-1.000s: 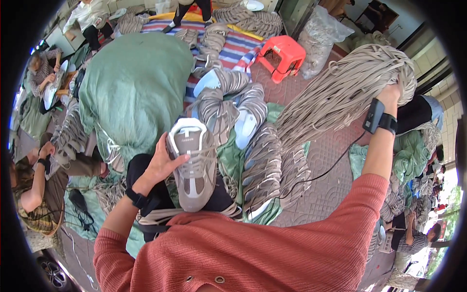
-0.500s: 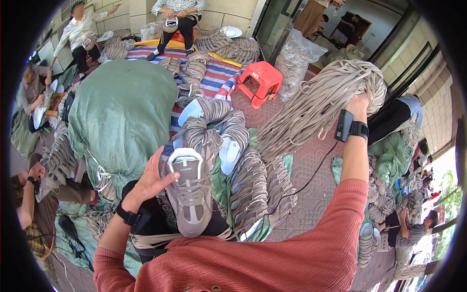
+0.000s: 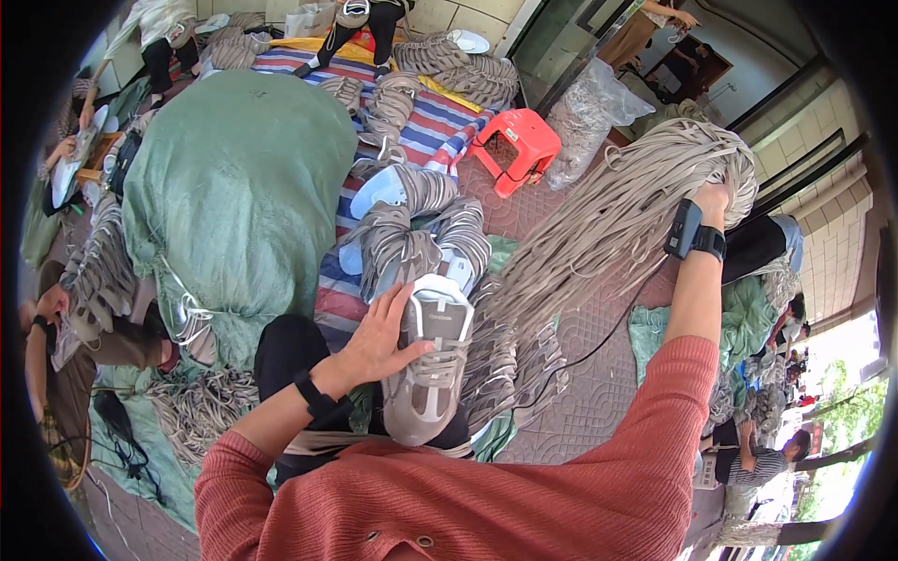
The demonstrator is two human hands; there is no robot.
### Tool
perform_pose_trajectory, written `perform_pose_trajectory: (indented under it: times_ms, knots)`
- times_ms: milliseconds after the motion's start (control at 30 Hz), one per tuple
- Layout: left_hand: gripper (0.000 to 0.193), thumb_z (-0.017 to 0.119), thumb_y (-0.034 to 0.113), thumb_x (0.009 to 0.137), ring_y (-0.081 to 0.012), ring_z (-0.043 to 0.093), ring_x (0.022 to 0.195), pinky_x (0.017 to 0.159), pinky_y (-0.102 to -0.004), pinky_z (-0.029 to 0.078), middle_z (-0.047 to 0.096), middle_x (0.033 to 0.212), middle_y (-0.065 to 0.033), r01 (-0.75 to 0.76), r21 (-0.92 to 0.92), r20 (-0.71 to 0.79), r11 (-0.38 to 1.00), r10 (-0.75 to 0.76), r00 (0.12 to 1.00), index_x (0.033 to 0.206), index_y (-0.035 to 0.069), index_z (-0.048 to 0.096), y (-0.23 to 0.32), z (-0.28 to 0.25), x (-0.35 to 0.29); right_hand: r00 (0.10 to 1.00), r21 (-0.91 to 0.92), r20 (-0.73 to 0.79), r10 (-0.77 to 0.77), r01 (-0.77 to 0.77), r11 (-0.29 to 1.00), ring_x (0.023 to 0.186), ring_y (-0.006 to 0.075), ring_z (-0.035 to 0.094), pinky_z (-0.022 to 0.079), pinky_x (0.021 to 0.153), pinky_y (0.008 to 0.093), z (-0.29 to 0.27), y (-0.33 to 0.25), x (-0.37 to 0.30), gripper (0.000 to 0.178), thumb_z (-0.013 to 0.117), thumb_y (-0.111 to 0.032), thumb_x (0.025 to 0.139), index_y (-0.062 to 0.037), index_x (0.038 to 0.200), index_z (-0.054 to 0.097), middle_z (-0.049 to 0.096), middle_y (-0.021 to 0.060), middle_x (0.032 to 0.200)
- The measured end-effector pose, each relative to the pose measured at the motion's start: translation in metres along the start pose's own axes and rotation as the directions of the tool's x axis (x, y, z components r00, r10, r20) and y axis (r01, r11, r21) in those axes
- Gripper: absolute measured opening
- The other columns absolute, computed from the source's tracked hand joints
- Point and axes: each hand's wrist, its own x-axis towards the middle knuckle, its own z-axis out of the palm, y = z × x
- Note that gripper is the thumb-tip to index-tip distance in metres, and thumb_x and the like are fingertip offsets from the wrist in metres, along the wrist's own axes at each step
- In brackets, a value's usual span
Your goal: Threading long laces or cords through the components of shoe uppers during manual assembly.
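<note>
A grey-brown sneaker (image 3: 438,374) with a white collar lining stands toe toward me over my lap, laces crossing its front. My left hand (image 3: 379,344) grips its left side, the thumb lying over the lacing and the fingers along the collar. Out to the right, my right hand (image 3: 713,199) is closed on the upper end of a large bundle of beige shoelaces (image 3: 608,210). The bundle's loose ends trail down toward the stacked shoes. My right fingers are partly hidden by the laces. More beige laces (image 3: 327,441) lie across my lap.
A big green sack (image 3: 243,168) stands at the left. Rows of stacked shoes (image 3: 491,360) lie ahead of my knees, near a striped sheet (image 3: 341,271). Beyond are a red stool (image 3: 516,150) and a clear bag (image 3: 585,126). A black cable (image 3: 599,341) runs from my right wrist. Other people sit around.
My left hand has come onto the sneaker, its thumb now over the laces. The sneaker has shifted right. My right hand still holds the lace bundle, and the whole view has tilted slightly downward.
</note>
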Motion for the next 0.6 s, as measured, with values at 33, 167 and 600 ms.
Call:
perform_pose_trajectory:
  times_ms: [33, 167, 600]
  knots:
    - [0.088, 0.066, 0.044, 0.078, -0.0434, 0.031, 0.125, 0.106, -0.0462, 0.026, 0.028, 0.136, -0.0287, 0.017, 0.031, -0.019, 0.999, -0.017, 1.0, 0.14, 0.0, 0.02, -0.001, 0.001, 0.003, 0.999, 0.014, 0.034, -0.019, 0.019, 1.0, 0.125, 0.0263, 0.04, 0.027, 0.108, 0.0376, 0.004, 0.005, 0.004, 0.045, 0.032, -0.029, 0.094, -0.0044, 0.131, 0.044, 0.047, 0.0081, 0.135]
    - [0.093, 0.07, 0.042, 0.074, -0.043, 0.03, 0.126, 0.105, -0.0466, 0.027, 0.025, 0.139, -0.027, 0.036, 0.03, -0.048, 0.999, -0.035, 0.998, 0.141, 0.003, 0.018, -0.011, 0.0, 0.008, 0.997, 0.074, 0.076, 0.026, -0.031, 0.997, 0.126, 0.0273, 0.039, 0.027, 0.108, 0.0381, 0.02, 0.03, 0.02, 0.046, 0.033, -0.028, 0.095, -0.002, 0.131, 0.043, 0.045, 0.0096, 0.136]
    - [0.093, 0.075, 0.034, 0.069, -0.0424, 0.033, 0.123, 0.103, -0.0462, 0.03, 0.027, 0.137, -0.0244, 0.056, -0.106, 0.006, 0.993, -0.056, 0.998, 0.139, 0.004, 0.022, -0.021, -0.007, 0.018, 0.989, -0.058, 0.144, 0.038, -0.03, 0.998, 0.122, 0.0341, 0.043, 0.028, 0.107, 0.0446, 0.047, 0.105, 0.066, 0.054, 0.036, -0.041, 0.089, -0.0044, 0.126, 0.051, 0.05, 0.0132, 0.13]
